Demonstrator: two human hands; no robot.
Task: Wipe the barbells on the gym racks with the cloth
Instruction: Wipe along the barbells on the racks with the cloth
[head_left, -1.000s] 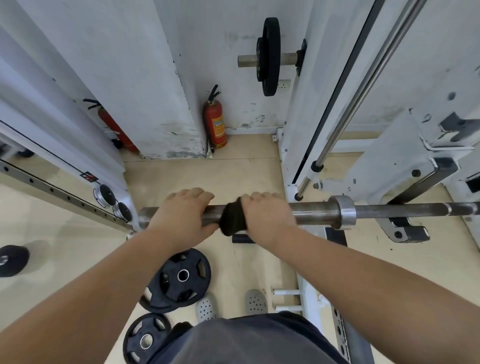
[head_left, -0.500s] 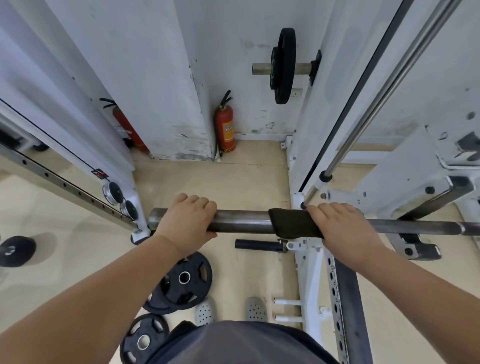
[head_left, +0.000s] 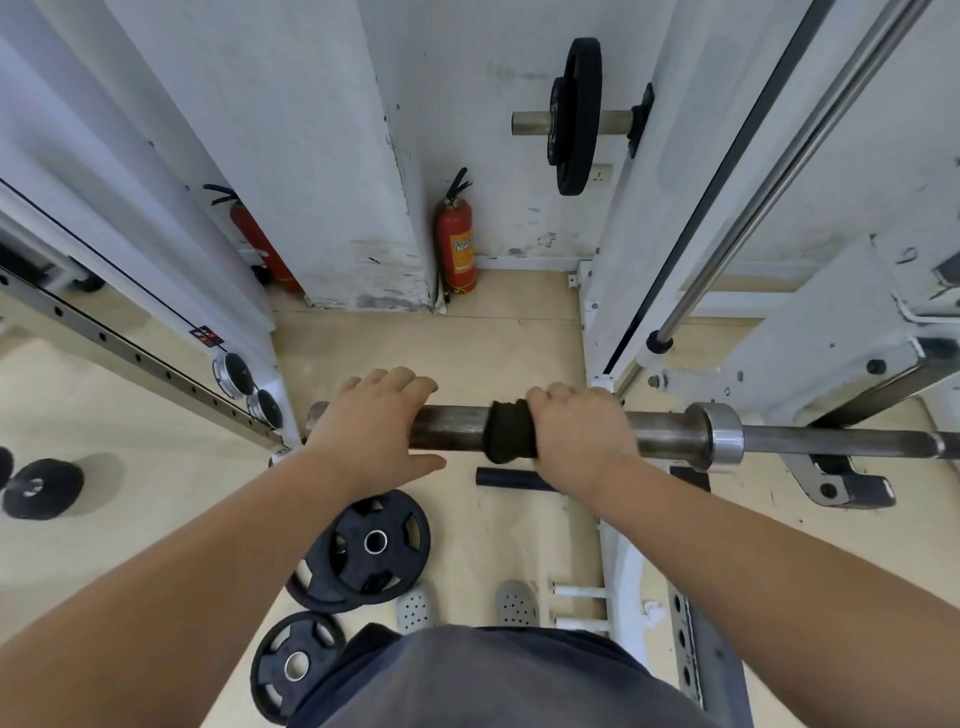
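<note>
Black cloth (head_left: 511, 434), gripped round the crosswise barbell (head_left: 665, 436) by the right hand (head_left: 582, 436), lies rightward of the left hand (head_left: 376, 426), which clasps the bar.

This is a gym. A steel barbell (head_left: 670, 439) lies across a white rack (head_left: 810, 332), black weight plates (head_left: 382, 543) are stacked on the pale wooden floor (head_left: 467, 353), another plate (head_left: 579, 117) hangs on a storage peg, and a dumbbell (head_left: 41, 488) sits at the left.
</note>
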